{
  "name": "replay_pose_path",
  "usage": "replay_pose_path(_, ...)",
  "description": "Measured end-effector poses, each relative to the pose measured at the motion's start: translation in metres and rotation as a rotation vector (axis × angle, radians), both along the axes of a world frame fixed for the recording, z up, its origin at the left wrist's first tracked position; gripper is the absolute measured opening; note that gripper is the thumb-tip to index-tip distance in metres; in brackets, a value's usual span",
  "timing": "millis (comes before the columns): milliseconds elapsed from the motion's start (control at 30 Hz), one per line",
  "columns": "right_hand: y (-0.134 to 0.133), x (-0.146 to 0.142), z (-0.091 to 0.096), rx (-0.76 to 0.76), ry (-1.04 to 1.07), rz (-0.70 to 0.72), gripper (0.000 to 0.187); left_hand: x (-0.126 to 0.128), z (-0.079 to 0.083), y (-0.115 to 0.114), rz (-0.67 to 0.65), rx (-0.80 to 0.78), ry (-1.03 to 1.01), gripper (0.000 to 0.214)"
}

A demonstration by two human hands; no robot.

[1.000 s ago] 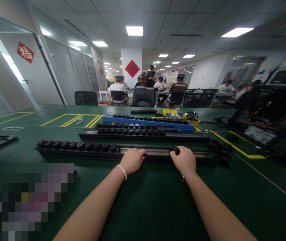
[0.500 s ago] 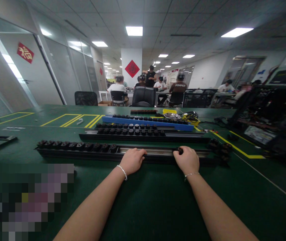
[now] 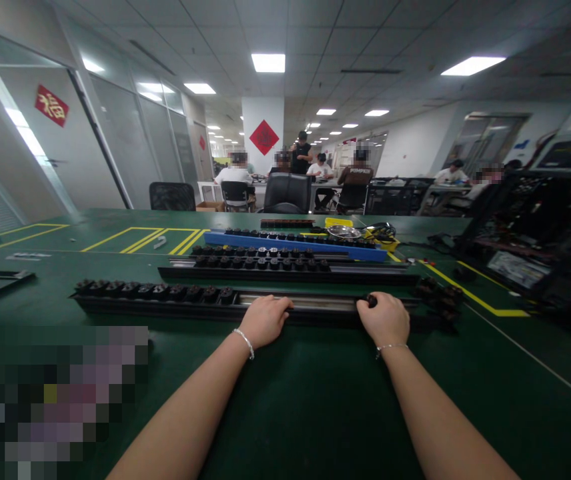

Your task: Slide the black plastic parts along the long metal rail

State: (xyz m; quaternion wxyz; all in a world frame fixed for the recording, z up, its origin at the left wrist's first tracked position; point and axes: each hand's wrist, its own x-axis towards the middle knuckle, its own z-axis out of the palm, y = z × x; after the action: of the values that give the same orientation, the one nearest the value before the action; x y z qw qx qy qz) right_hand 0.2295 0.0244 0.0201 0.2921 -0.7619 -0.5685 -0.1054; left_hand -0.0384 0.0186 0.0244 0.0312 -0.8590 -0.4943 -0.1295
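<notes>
A long black track (image 3: 323,316) with a silvery channel lies crosswise on the green table in front of me. Several round black socket modules (image 3: 160,292) sit side by side along its left part. My left hand (image 3: 267,320) is closed over the track's near wall, just right of the last module in that row. Farther right, my right hand (image 3: 386,319) grips a single black socket module (image 3: 372,301) at the channel; its lower part is hidden by the fingers. A small cluster of loose black modules (image 3: 438,293) lies beyond the track's right end.
Behind are another black track (image 3: 375,269) with modules and a blue track (image 3: 365,253). A metal dish (image 3: 344,232) and a yellow container (image 3: 338,221) stand farther back. A dark rack (image 3: 525,227) rises at right. Several people sit at far tables.
My right hand has moved a little to the right along the track with the black socket module. My left hand has stayed in place.
</notes>
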Motion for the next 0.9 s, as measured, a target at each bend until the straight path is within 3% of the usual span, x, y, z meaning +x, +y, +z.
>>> replay_pose_path(900, 0.002, 0.017, -0.001, 0.031, -0.016, -0.069, 0.03, 0.001, 0.004, -0.002, 0.018, -0.016, 0.009, 0.023)
